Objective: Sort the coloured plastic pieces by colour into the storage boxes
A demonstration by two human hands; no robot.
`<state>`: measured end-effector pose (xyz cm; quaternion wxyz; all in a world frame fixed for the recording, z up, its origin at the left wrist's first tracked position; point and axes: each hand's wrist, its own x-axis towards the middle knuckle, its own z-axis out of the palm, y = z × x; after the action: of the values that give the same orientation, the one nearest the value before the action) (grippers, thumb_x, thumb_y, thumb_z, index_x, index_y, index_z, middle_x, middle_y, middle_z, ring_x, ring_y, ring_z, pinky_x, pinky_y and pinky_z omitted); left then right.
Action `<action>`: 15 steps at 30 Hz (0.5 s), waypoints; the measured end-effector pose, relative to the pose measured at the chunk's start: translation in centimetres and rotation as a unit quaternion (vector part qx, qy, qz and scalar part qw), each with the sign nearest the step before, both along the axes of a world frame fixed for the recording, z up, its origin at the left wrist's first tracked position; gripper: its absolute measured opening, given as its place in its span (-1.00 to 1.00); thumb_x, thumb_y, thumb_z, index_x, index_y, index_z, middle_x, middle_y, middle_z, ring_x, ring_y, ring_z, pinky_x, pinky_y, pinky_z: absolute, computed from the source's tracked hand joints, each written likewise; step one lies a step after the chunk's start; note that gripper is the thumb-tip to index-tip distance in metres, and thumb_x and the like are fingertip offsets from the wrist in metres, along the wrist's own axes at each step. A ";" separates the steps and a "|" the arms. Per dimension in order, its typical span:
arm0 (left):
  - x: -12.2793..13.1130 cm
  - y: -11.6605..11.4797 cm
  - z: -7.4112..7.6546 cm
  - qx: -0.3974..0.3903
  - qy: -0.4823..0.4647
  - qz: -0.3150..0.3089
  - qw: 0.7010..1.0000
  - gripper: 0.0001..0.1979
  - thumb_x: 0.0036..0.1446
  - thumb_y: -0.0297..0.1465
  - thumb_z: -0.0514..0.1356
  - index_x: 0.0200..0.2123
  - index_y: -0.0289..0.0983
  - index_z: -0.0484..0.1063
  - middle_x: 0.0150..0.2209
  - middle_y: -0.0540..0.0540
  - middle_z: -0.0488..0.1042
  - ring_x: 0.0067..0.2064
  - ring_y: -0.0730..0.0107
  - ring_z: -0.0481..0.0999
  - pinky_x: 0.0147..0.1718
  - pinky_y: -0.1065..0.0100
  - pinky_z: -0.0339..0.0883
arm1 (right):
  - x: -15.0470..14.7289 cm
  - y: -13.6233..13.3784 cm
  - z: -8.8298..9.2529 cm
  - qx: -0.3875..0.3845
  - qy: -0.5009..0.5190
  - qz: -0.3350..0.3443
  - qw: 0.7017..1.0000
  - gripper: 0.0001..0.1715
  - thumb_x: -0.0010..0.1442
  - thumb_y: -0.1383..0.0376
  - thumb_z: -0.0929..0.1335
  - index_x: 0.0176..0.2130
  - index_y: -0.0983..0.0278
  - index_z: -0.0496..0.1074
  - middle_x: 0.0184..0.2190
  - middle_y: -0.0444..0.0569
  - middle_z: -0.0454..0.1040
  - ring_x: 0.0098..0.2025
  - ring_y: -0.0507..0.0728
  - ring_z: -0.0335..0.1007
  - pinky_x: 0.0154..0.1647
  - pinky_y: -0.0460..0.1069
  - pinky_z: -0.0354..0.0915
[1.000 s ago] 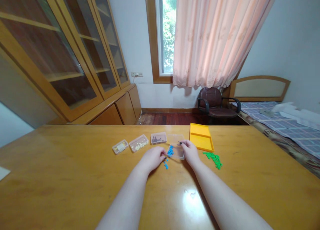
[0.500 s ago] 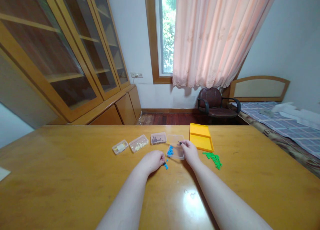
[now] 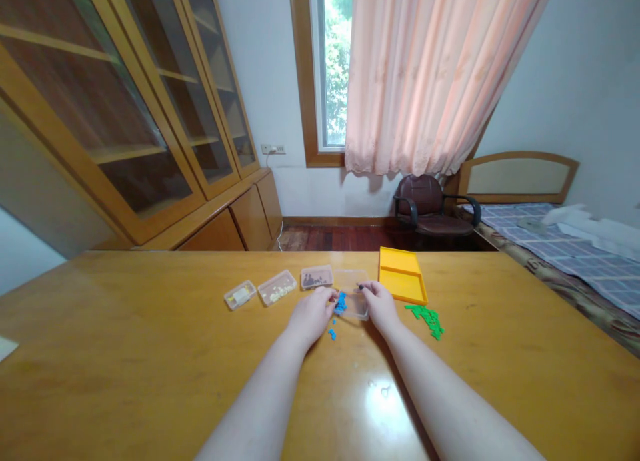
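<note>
A small clear plastic box (image 3: 357,305) with its lid (image 3: 350,275) folded back lies on the table between my hands. Small blue pieces (image 3: 341,304) are heaped at its left end. My left hand (image 3: 315,311) is at the box's left edge, fingers pinched beside the heap; what is in them, if anything, is hidden. My right hand (image 3: 381,306) grips the right side of the box, its fingertips close to the hinge side. A few loose blue pieces (image 3: 333,334) lie on the wood just in front of the box.
To the left stand clear boxes of dark pieces (image 3: 317,278), cream pieces (image 3: 277,289) and yellowish contents (image 3: 241,295). An open yellow case (image 3: 403,274) lies on the right, with green pieces (image 3: 428,320) spread before it. All are on the wooden table (image 3: 150,354).
My left hand has moved up and away from the loose blue pieces to the left edge of the box. My right hand has stayed in place.
</note>
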<state>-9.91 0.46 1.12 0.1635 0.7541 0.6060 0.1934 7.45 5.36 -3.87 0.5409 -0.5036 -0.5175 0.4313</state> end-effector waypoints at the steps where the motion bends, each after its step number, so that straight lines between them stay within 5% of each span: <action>1: -0.3 -0.1 0.1 -0.004 0.019 -0.010 1.000 -0.81 0.12 -0.42 0.09 -0.20 -0.19 0.44 -0.16 -0.06 0.47 -0.13 0.34 0.43 -0.14 0.38 0.25 | 0.0 0.0 -0.1 -0.003 0.001 -0.001 1.000 -0.76 -0.08 0.17 0.31 -0.41 0.27 0.44 -0.41 -0.01 0.53 -0.30 0.17 0.42 -0.19 0.04 0.28; 7: -1.2 -0.3 0.1 -0.062 0.090 -0.072 0.991 -0.87 0.04 -0.41 0.15 -0.35 -0.17 0.50 -0.27 -0.05 0.50 -0.22 0.32 0.46 -0.25 0.39 0.24 | 0.0 0.0 0.0 -0.012 -0.007 -0.008 1.000 -0.73 -0.09 0.16 0.30 -0.40 0.28 0.44 -0.39 0.00 0.53 -0.29 0.18 0.42 -0.18 0.04 0.27; 15: -0.5 -0.5 -0.1 -0.085 0.117 -0.043 0.988 -0.89 0.04 -0.39 0.13 -0.41 -0.21 0.46 -0.33 -0.08 0.50 -0.31 0.30 0.47 -0.36 0.39 0.23 | -0.1 -0.1 0.4 -0.017 -0.006 -0.005 1.000 -0.75 -0.10 0.17 0.30 -0.43 0.28 0.43 -0.41 0.00 0.52 -0.29 0.18 0.42 -0.19 0.04 0.27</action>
<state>-10.45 -0.05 1.05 0.1632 0.7805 0.6019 0.0441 7.32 5.25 -3.42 0.5313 -0.5176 -0.5109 0.4346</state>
